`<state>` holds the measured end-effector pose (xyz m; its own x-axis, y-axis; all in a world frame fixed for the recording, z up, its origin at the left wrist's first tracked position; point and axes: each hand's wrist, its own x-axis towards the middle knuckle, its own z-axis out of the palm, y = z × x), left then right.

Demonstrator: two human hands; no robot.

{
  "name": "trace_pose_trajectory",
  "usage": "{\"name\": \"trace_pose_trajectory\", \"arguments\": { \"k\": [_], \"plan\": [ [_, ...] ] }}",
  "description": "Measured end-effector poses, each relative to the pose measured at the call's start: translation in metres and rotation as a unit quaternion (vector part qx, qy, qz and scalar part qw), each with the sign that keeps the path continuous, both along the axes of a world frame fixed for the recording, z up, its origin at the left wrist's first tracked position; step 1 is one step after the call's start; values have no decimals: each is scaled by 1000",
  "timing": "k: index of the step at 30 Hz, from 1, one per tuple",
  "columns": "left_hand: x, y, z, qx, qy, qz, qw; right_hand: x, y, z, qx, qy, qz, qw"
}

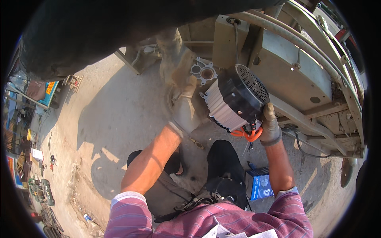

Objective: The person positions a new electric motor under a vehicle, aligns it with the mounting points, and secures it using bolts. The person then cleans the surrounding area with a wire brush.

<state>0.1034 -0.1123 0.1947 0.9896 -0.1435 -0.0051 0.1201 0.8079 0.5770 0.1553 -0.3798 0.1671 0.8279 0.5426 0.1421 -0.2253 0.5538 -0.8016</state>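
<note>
An electric motor (227, 103) with a ribbed silver body and a black perforated end cover is tilted in front of me. Thick orange cables (252, 134) come out at its lower right. My right hand (271, 126), in a grey work glove, grips the motor at its right end, thumb up along the cover. My left hand (186, 111), also gloved, is at the motor's left, close to a dusty axle housing (174, 59); its fingers are smeared and partly hidden. Beyond the motor's left end shows a silver mounting flange (205, 72) with bolt lugs and a round opening.
A metal vehicle frame (317, 55) with a boxy beige panel (287, 67) fills the upper right. A blue box (260, 183) stands on the ground by my right leg. A tool with a yellowish handle (197, 143) lies between my knees. Tools and machinery clutter the far left.
</note>
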Motion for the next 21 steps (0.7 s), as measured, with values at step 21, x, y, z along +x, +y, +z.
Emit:
{"name": "trace_pose_trajectory", "arguments": {
  "k": [21],
  "plan": [
    [41,24,53,445,-11,199,873,80,87,87,-45,-49,-91,994]
  ]
}}
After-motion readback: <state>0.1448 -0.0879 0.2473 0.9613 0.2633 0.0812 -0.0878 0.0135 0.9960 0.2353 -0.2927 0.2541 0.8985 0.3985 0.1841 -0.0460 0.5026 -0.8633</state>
